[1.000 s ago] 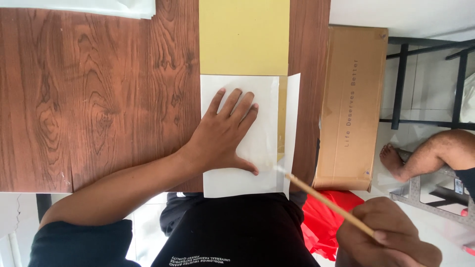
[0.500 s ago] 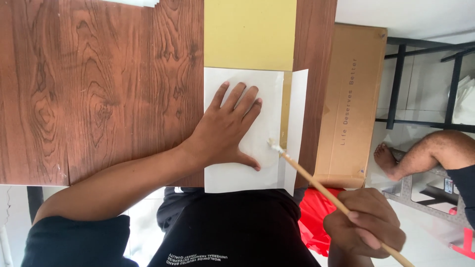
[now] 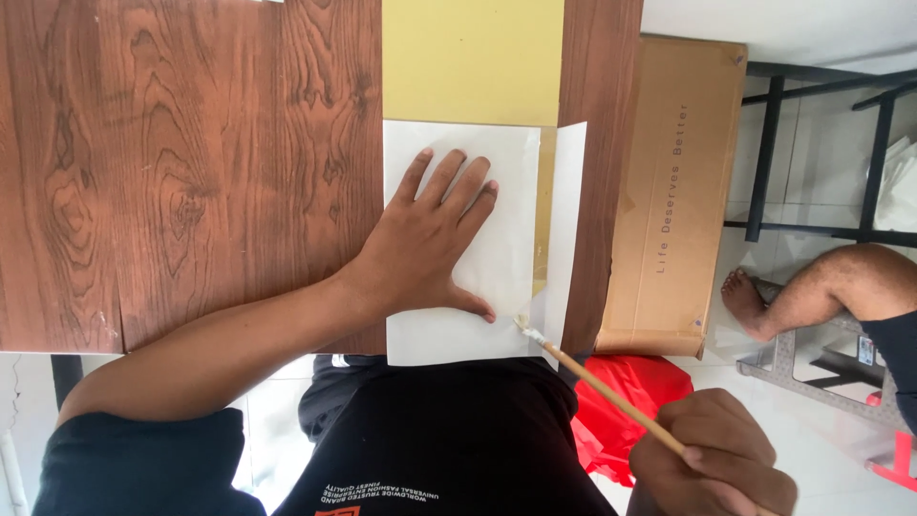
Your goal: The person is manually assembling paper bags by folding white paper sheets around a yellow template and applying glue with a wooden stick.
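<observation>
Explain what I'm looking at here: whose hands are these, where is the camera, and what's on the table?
There is no machine; a person works with bare hands. The single view comes from a camera on that person's head, looking down. The left hand lies flat, fingers spread, on a white sheet of paper. The right hand, low in the picture, holds a thin wooden brush; its tip meets the sheet's near right corner, beside a narrow white strip. The sheet lies partly on a yellow sheet on a dark wooden table. Right of the table stands a cardboard box; beyond it, another person's bare leg.
</observation>
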